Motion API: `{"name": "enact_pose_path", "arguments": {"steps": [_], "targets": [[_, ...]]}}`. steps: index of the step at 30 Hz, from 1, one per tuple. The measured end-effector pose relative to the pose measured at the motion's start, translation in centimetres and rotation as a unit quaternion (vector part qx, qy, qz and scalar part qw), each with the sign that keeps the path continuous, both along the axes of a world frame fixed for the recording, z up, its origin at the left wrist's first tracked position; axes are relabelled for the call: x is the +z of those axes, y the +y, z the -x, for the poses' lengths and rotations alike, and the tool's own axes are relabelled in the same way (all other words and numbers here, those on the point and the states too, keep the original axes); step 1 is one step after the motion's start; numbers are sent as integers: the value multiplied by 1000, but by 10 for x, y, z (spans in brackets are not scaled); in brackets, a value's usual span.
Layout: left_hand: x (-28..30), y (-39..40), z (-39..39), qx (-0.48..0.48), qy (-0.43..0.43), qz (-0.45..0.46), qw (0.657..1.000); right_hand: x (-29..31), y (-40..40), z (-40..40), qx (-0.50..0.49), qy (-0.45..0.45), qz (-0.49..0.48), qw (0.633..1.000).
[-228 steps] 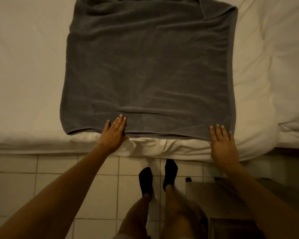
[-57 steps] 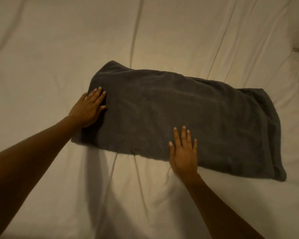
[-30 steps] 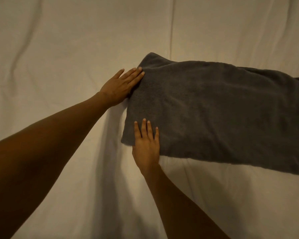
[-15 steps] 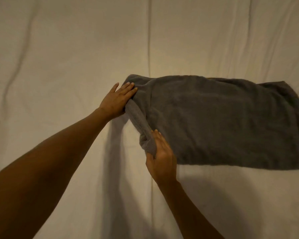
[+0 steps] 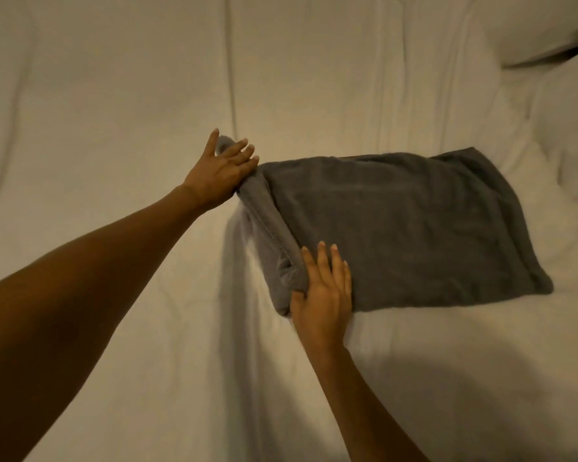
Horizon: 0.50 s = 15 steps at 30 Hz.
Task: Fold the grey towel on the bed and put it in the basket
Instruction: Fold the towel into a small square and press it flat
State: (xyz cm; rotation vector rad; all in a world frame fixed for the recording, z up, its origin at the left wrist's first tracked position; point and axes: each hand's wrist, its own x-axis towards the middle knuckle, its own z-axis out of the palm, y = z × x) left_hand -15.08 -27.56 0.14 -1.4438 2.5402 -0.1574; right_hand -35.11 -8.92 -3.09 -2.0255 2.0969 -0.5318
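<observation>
Your grey towel [image 5: 411,228] lies on the bed [image 5: 114,95] folded into a thick, roughly rectangular pad, its long side running left to right and tilting down toward the right, with the right end flat on the sheet. The left end is lifted off the sheet and curls back over the pad in a rolled lip, its hemmed edge showing, with the far corner raised highest and a shadow falling beneath it. The fabric looks plush and dark charcoal, with soft creases across the top layer and the stacked layers showing at the near left corner.
</observation>
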Motion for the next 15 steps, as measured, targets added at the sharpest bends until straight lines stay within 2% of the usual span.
{"name": "enact_pose_path", "arguments": {"steps": [8,15], "targets": [[48,-26,114,-42,-21,9,999,24,-4,88,-48,47,-4,998],[62,-44,207,-88,-61,-4,994,28,-9,165,-95,74,-26,992]]}}
